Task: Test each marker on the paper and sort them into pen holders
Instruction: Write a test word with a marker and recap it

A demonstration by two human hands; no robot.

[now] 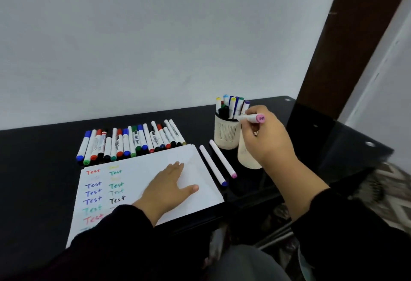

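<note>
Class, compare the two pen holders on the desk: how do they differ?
The far pen holder has a slotted wall and is packed with upright markers; the near pen holder looks plain-walled, and any contents are hidden. The right hand partly covers the near one; the far one stands in full view. Both are cream-coloured cups.

black long sleeves, bare hands
</note>
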